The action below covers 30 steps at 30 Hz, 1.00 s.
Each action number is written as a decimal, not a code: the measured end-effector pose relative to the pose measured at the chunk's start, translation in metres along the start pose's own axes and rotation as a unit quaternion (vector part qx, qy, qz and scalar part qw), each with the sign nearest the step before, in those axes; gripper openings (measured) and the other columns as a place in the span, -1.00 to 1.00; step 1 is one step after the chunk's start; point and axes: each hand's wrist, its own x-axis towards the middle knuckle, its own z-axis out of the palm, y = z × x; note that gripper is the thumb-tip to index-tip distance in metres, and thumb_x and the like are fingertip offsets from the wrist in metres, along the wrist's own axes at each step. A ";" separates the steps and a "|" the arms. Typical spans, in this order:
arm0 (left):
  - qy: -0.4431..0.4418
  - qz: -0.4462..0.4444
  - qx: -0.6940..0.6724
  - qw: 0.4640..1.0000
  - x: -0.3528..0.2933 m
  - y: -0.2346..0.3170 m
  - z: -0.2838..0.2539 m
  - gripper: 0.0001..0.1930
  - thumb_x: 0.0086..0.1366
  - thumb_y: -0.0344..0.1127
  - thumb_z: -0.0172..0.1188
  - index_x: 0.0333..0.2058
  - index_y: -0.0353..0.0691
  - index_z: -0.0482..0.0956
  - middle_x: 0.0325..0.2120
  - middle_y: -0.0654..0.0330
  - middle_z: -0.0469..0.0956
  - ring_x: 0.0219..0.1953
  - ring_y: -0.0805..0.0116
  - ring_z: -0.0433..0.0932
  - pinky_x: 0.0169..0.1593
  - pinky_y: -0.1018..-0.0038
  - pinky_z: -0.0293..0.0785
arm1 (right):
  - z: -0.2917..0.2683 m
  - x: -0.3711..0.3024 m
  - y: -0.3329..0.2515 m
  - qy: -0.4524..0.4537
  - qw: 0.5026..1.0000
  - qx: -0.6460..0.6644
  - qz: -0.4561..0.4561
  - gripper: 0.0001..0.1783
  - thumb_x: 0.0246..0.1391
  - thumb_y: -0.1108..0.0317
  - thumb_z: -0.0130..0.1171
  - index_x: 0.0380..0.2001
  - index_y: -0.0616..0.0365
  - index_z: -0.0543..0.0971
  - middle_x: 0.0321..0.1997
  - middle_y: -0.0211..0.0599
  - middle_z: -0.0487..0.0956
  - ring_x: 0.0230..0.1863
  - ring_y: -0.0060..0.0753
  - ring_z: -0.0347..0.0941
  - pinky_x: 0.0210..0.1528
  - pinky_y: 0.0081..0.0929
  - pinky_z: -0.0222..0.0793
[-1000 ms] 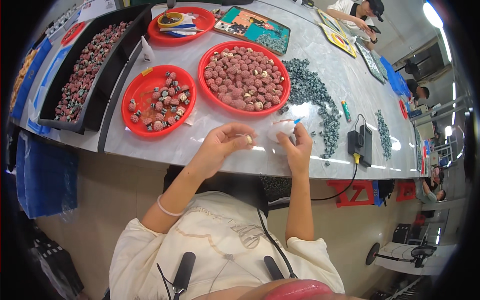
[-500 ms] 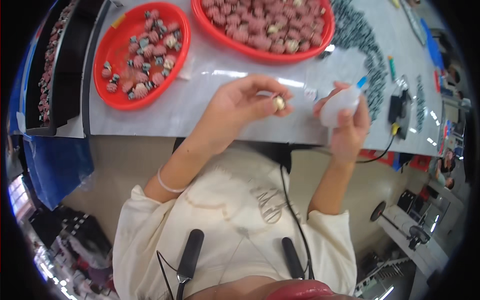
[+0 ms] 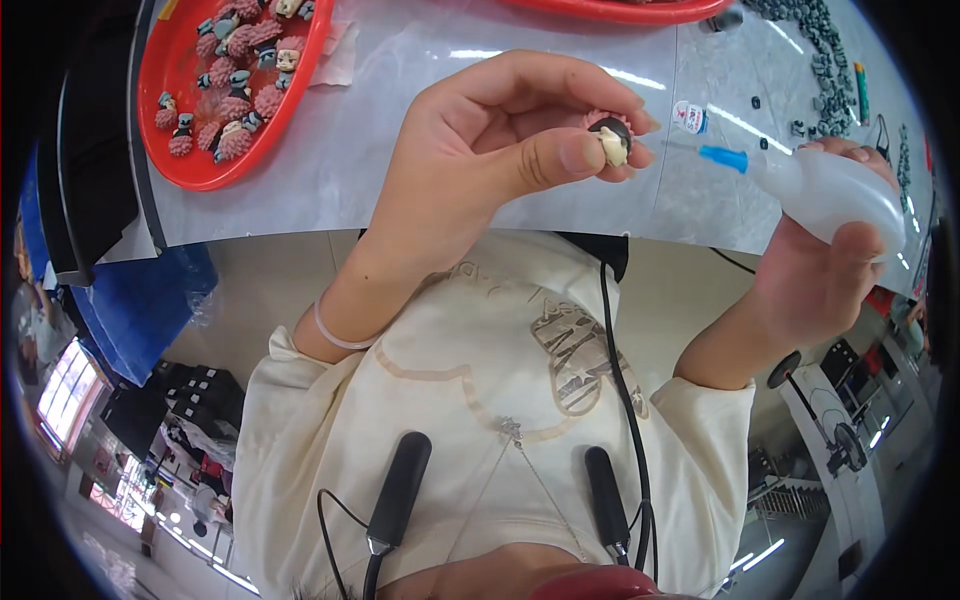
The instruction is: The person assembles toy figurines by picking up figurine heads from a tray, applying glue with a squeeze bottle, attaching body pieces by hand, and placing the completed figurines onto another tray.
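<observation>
At a pale grey tabletop (image 3: 270,205), the person whose head camera I am monitoring remotely is bringing both bare hands to bear on small work. The left hand (image 3: 475,150) is closing thumb and fingers in a pinch around a small figure piece (image 3: 613,142), which is showing cream, dark grey and pink between the fingertips, above the table's near part. The right hand (image 3: 822,275) is gripping a translucent white squeeze bottle (image 3: 845,190), the thumb lying along its near side; I am not able to tell whether it is squeezing. The bottle's blue tip (image 3: 723,158) is pointing left toward the figure piece and sitting apart from it, while I am finding any fine needle beyond too faint to judge.

Just beyond the fingertips, a small printed item (image 3: 690,117) in white, blue and red is lying on the table. To the left, a red tray (image 3: 172,65) is holding pink, knobbly-headed figures (image 3: 268,100), with a scrap of white paper (image 3: 338,58) resting just beside its rim. A second red tray (image 3: 640,12) is showing only its edge at the top. At the far right, grey-green pieces (image 3: 828,90) are lying scattered near a green stick (image 3: 862,95).
</observation>
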 end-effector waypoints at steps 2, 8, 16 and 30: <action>-0.002 0.011 -0.003 1.000 0.000 0.000 0.000 -0.60 0.11 -0.18 0.21 -0.17 -0.34 0.41 -0.26 0.02 0.49 -0.27 0.26 0.55 -0.27 0.54 0.49 | 0.002 0.002 -0.001 0.007 1.000 0.009 0.007 -0.41 -0.03 0.11 0.11 -0.11 0.44 0.34 -0.09 -0.04 0.30 -0.05 -0.11 0.27 0.02 -0.22 0.19; -0.011 0.006 0.000 1.000 0.002 0.001 -0.001 -0.61 0.10 -0.19 0.22 -0.18 -0.34 0.41 -0.26 0.02 0.48 -0.28 0.28 0.54 -0.27 0.54 0.50 | 0.008 0.008 0.000 -0.008 0.999 -0.043 -0.019 -0.45 -0.02 0.17 0.07 -0.12 0.49 0.34 -0.17 0.06 0.34 -0.11 -0.09 0.31 -0.01 -0.24 0.23; 0.003 0.015 0.035 0.999 0.000 0.003 0.002 -0.62 0.09 -0.20 0.23 -0.21 -0.36 0.43 -0.28 0.02 0.48 -0.26 0.31 0.52 -0.26 0.55 0.50 | -0.009 0.002 -0.037 -0.176 0.920 -0.264 -0.232 -0.45 -0.10 0.22 0.04 -0.19 0.58 0.34 -0.41 0.23 0.43 -0.36 -0.02 0.42 -0.33 -0.32 0.40; 0.014 -0.011 -0.017 1.000 0.004 0.003 0.003 -0.61 0.09 -0.18 0.24 -0.22 -0.35 0.41 -0.27 0.01 0.47 -0.27 0.29 0.53 -0.27 0.54 0.49 | -0.010 0.003 -0.004 -0.007 0.997 -0.019 -0.078 -0.52 -0.09 0.34 0.12 -0.14 0.47 0.33 -0.23 0.06 0.42 -0.24 -0.07 0.42 -0.15 -0.19 0.36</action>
